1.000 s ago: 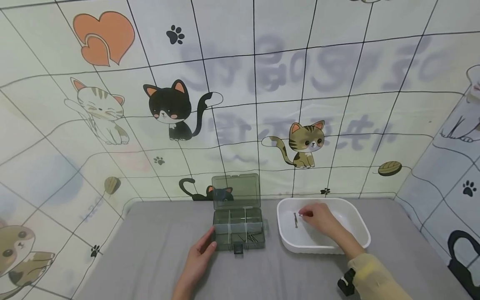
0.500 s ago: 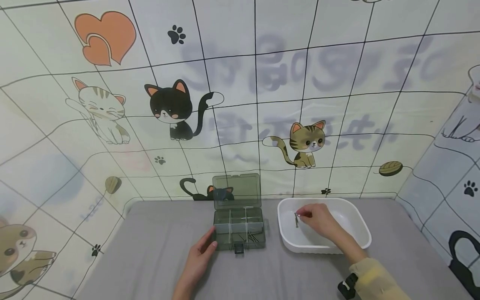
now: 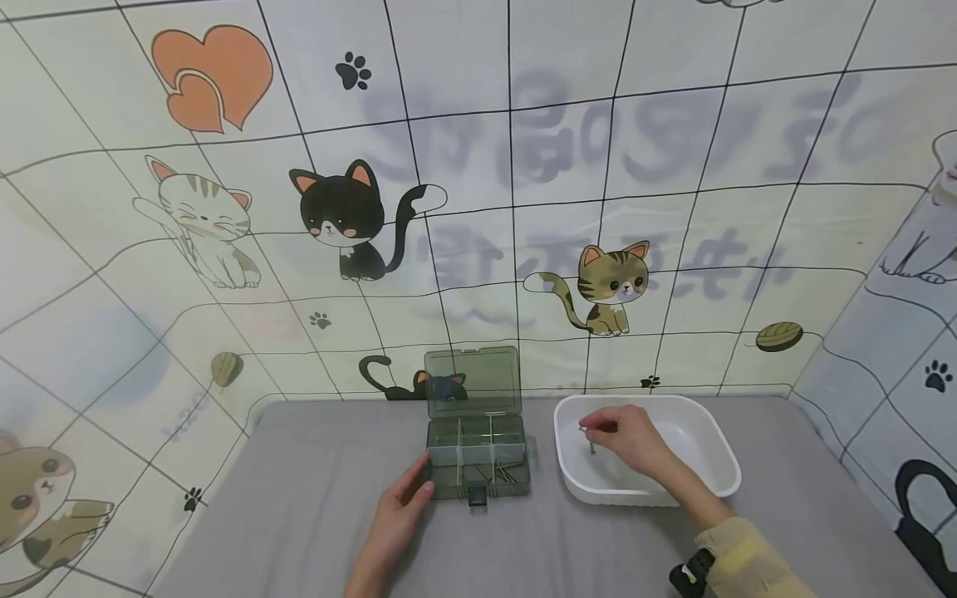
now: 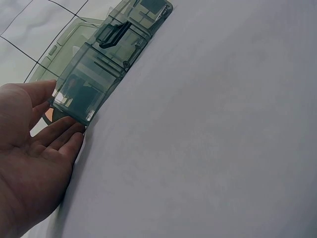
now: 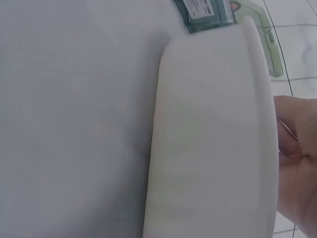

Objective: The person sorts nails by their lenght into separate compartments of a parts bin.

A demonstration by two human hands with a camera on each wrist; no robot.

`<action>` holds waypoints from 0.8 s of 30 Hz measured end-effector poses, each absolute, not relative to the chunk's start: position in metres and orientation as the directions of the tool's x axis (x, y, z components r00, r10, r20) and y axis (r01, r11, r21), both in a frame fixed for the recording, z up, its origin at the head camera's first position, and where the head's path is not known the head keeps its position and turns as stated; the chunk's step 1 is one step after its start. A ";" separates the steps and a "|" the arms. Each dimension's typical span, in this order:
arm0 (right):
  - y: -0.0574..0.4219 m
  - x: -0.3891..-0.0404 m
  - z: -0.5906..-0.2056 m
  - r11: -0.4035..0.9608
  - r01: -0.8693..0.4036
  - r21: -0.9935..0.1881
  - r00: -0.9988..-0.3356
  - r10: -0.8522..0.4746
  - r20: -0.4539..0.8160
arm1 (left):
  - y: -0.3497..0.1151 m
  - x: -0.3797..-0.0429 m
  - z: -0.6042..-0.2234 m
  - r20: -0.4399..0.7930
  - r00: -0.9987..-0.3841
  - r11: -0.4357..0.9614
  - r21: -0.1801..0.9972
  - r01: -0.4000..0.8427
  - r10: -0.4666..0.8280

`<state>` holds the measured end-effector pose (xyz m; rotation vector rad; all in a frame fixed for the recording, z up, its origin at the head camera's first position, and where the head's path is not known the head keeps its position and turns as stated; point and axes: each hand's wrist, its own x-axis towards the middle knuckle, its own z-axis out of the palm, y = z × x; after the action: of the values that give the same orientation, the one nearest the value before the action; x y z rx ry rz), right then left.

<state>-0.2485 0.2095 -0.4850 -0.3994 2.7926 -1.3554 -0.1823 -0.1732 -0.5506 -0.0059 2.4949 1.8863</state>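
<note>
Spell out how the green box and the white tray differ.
The green box is see-through; the white tray is opaque.
The box is partitioned inside; the tray is one undivided space.
The box has a raised lid; no lid shows on the tray.
Both stand on the grey cloth, with thin metal pieces inside.

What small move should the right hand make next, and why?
Probably lift the right hand from the white tray toward the green box: the hand seems to pinch a small metal piece, the lid stands open, and thin metal pieces lie in the box's front.
</note>
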 end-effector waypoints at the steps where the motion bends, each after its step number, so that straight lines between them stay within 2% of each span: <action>1: 0.208 -0.248 -0.485 0.582 -0.222 -0.782 -0.966 -0.239 0.096 | -0.173 -0.183 -0.551 -0.017 -1.000 0.269 0.963 -0.015 0.007; 16: 0.177 -0.240 -0.483 0.485 -0.346 -0.803 -0.916 -0.361 0.176 | -0.174 -0.184 -0.551 -0.016 -1.000 0.252 0.968 -0.012 0.013; 24: 0.149 -0.234 -0.481 0.447 -0.350 -0.824 -0.908 -0.377 0.181 | -0.174 -0.183 -0.551 -0.019 -1.000 0.250 0.968 -0.017 0.009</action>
<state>-0.2340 0.1494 -0.4813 -0.6653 2.6476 -1.4966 -0.1828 -0.1736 -0.5508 -0.0075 2.4676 1.9106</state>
